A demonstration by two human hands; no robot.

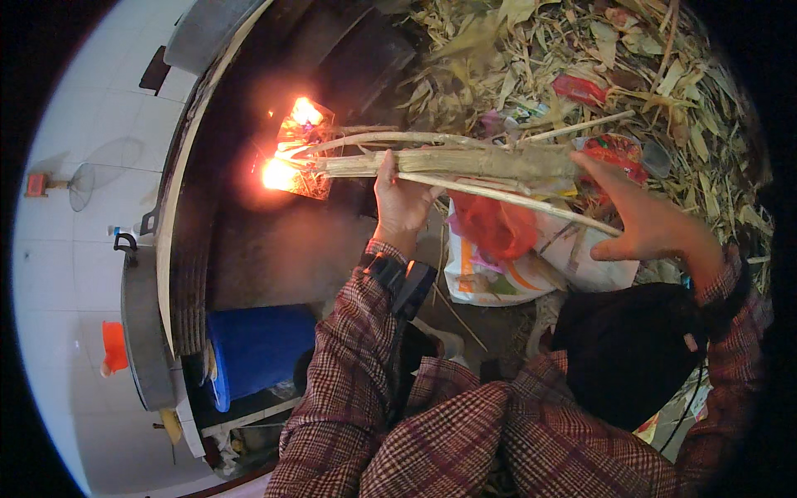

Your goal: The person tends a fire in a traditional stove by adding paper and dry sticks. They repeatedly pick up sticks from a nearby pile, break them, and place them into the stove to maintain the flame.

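Observation:
A bundle of dry plant stalks [485, 163] reaches across the middle, its left ends in the burning mouth of a stove [314, 177]. My left hand [403, 208] grips the bundle near the fire, the thumb over its top. At the far right end, my right hand [650, 215] is spread wide, its fingertips close to the thick stalks' ends. A thinner peeled stick [510, 200] slants along the lower side, and its tip lies between that hand's thumb and fingers. Whether the fingertips touch the stalks is hard to tell. Bright flames [280, 173] glow around the stalk ends.
Dry husks and leaves [622, 50] are heaped at the upper right, with red wrappers [579, 89] among them. A white bag [473, 289] and a red plastic bag [498, 224] lie below the stalks. A blue bucket [261, 352] stands lower left, near a large metal lid [146, 330].

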